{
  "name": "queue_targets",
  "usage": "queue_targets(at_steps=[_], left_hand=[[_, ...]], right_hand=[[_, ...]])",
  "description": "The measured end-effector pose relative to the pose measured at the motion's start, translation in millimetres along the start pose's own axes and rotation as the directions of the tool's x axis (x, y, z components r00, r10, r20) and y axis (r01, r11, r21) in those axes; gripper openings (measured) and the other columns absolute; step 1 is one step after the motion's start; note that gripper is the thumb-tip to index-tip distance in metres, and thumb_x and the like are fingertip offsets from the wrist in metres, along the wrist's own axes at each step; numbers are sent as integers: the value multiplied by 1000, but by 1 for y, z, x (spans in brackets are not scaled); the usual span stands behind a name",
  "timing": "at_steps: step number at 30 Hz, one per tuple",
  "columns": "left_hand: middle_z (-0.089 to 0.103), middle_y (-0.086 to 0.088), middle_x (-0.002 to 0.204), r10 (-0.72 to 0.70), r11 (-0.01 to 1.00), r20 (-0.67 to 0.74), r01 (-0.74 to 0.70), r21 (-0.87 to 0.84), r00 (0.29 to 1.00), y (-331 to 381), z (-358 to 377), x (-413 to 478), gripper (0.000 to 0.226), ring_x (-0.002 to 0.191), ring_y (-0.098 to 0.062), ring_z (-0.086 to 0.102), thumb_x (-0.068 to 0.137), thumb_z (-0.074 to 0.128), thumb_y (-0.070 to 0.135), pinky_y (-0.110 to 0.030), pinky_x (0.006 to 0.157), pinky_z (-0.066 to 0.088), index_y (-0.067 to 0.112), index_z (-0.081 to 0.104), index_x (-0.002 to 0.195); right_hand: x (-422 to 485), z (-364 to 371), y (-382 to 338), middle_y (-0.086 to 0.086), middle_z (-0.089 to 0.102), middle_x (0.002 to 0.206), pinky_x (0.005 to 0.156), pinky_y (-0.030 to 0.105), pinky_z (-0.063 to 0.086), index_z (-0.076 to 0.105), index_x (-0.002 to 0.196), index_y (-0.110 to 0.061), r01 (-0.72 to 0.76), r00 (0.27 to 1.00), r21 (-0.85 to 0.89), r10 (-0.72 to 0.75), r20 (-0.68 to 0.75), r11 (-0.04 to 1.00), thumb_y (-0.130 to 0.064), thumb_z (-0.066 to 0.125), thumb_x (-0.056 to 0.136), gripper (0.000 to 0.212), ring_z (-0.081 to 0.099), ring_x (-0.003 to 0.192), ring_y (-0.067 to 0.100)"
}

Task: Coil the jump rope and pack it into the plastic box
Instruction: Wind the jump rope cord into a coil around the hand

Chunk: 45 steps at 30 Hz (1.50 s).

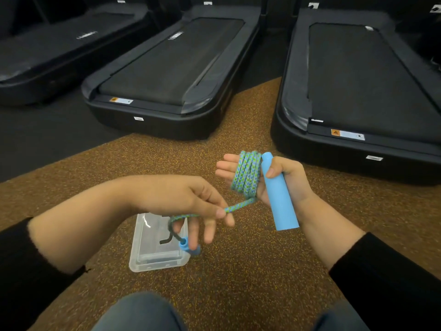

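Observation:
The blue-green braided jump rope (pixel 247 174) is wound in several turns around the fingers of my right hand (pixel 284 177), whose thumb pins one light blue handle (pixel 279 194) against the palm. A short free length runs left to my left hand (pixel 191 201), which pinches it between thumb and forefinger. Below my left fingers the rope loops down to the second blue handle (pixel 188 248), which hangs over the clear plastic box (pixel 148 261). The box lies open on the floor under my left hand.
Three black treadmills stand ahead: one at the left (pixel 59 51), one in the middle (pixel 167 68), one at the right (pixel 358 91). The floor is speckled brown rubber (pixel 250 259). My knees in jeans (pixel 138 311) show at the bottom edge.

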<state>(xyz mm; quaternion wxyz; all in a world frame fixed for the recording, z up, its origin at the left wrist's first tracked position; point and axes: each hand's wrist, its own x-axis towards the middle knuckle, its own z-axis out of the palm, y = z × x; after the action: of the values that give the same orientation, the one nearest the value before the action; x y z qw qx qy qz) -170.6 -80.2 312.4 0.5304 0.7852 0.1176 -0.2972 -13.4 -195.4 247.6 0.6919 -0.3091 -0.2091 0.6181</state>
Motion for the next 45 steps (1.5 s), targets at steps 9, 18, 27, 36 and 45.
queue_targets(at_steps=[9, 18, 27, 36, 45], left_hand=[[67, 4, 74, -150, 947, 36, 133, 293, 988, 12, 12, 0, 23, 49, -5, 60, 96, 42, 24, -19, 47, 37, 18, 60, 110], [58, 4, 57, 31, 953, -85, -3, 302, 996, 26, -4, 0, 24, 47, -7, 57, 95, 44, 29, -17, 47, 41, 16, 64, 96], [43, 7, 46, 210, 976, -214, -191, 103, 954, 19, -25, 9, 27, 44, -14, 46, 86, 52, 39, -21, 50, 41, 17, 59, 71], [36, 7, 45, 328, 942, -270, -336, 17, 905, 15, -19, 25, 27, 44, -9, 39, 85, 46, 30, -16, 49, 41, 14, 55, 66], [34, 4, 52, 287, 929, -371, -351, -118, 883, 2, -12, 41, 31, 49, -7, 38, 88, 40, 37, -14, 53, 37, 16, 46, 65]], right_hand=[[0, -7, 5, 32, 56, 126, 99, 50, 42, 47, 122, 16, 5, 997, 79, 0, -72, 997, -11, 66, 41, 87, 57, 115, 41], [-13, -13, 12, 22, 71, 100, 84, 39, 54, 67, 106, 5, -123, 992, -52, 121, -40, 991, -13, 63, 42, 66, 67, 93, 34], [-37, -5, 17, 16, 52, 79, 65, 32, 40, 59, 82, -1, -222, 973, -326, 188, -133, 919, -8, 58, 27, 56, 47, 69, 34], [-54, 21, 14, 16, 68, 75, 70, 29, 55, 56, 92, 6, -262, 957, -321, 288, 34, 910, -6, 50, 28, 65, 66, 69, 26], [-49, 23, 12, 19, 68, 84, 79, 40, 46, 72, 86, -3, -132, 984, -201, 154, 95, 971, -4, 60, 22, 66, 62, 80, 33]])
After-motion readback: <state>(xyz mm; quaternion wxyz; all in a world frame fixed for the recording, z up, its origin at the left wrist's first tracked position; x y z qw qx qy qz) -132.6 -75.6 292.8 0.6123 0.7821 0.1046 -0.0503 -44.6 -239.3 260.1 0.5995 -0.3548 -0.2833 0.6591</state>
